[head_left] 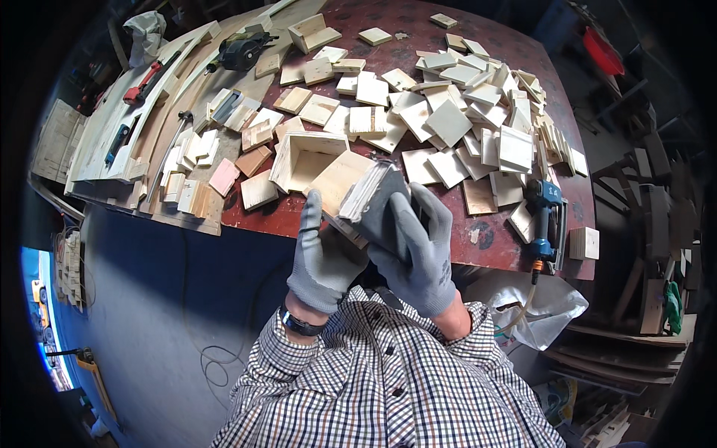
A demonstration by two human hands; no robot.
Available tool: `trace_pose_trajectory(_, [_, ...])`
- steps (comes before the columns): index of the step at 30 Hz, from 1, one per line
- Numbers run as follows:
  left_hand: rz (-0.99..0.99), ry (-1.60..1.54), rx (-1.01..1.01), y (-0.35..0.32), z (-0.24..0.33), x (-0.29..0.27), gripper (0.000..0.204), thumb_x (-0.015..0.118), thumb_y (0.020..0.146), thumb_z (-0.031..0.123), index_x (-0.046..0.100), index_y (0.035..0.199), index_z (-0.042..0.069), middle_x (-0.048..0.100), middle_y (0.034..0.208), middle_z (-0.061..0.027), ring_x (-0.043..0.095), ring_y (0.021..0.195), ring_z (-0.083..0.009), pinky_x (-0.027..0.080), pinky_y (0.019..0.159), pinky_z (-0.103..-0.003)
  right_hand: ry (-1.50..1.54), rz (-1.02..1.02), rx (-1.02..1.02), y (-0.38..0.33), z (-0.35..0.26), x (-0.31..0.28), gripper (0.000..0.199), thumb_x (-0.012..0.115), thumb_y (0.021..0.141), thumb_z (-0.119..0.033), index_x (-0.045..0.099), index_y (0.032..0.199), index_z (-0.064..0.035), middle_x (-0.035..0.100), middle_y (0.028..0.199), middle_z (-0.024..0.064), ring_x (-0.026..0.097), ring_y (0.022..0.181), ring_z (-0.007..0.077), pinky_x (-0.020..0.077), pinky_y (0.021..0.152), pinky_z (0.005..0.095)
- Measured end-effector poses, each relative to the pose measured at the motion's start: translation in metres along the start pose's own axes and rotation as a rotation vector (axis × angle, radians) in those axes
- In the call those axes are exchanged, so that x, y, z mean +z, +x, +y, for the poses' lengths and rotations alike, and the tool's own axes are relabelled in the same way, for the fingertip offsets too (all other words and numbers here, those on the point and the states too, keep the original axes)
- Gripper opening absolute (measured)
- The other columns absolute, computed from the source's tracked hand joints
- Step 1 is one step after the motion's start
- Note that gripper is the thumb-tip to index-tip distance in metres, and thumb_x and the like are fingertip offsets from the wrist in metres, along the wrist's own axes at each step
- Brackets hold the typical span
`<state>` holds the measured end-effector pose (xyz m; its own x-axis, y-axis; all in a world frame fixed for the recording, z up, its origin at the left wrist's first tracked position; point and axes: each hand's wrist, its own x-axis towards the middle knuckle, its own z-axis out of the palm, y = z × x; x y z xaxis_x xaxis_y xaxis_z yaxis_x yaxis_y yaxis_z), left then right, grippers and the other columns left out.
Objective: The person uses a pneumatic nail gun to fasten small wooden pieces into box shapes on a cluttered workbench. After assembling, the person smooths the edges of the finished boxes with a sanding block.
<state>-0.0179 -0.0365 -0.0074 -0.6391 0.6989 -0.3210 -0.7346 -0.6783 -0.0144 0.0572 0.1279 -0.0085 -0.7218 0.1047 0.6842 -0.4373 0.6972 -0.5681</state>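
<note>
In front of my chest, my left hand [323, 257], in a grey glove, is closed round the lower side of a pale wooden board [337, 179], thumb up along its left edge. My gloved right hand [423, 257] grips a sanding block [381, 213] with a dark grey face and a ragged, pale layered edge. The block lies against the board and covers much of it. Fingers of both hands are partly hidden behind these pieces. Just beyond them, an open wooden box [287, 168] sits at the table's near edge.
Many small square wooden boards [448, 123] lie heaped over the red table [485, 239]. A blue air nailer [545, 216] with a hose stands at the right edge. Long planks [97, 157], a red-handled tool [142, 84] and a black power tool [243, 51] are at the left.
</note>
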Motion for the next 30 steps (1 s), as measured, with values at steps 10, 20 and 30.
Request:
trace_pose_trajectory(10, [-0.178, -0.127, 0.284, -0.016, 0.022, -0.040, 0.084, 0.076, 0.081, 0.039, 0.047, 0.155, 0.009, 0.051, 0.156, -0.0156, 0.048, 0.144, -0.0377, 0.034, 0.124, -0.058, -0.440, -0.161, 0.238, -0.078, 0.080, -0.018, 0.079, 0.084, 0.074, -0.014, 0.056, 0.148, -0.0185, 0.049, 0.146, 0.0216, 0.049, 0.132, 0.0389, 0.0391, 0.106, 0.0508])
trace_pose_trajectory(20, [-0.051, 0.272, 0.409, -0.034, 0.013, -0.078, 0.080, 0.076, 0.074, 0.017, 0.048, 0.148, 0.007, 0.058, 0.139, -0.0110, 0.059, 0.128, -0.0294, 0.048, 0.112, -0.048, -0.671, -0.329, 0.199, -0.054, 0.086, -0.036, 0.066, 0.079, 0.081, -0.026, 0.059, 0.144, -0.0170, 0.055, 0.145, 0.0140, 0.050, 0.134, 0.0342, 0.0327, 0.115, 0.0526])
trace_pose_trajectory(30, [-0.167, 0.905, 0.367, -0.015, -0.034, -0.038, 0.099, 0.087, 0.079, 0.024, 0.030, 0.158, 0.006, 0.048, 0.146, -0.0115, 0.051, 0.135, -0.0255, 0.044, 0.115, -0.042, 1.190, -0.064, 1.015, -0.027, -0.006, 0.000, 0.082, 0.074, 0.098, -0.039, 0.034, 0.157, 0.0006, 0.054, 0.145, 0.0098, 0.053, 0.132, 0.0177, 0.0441, 0.111, 0.0343])
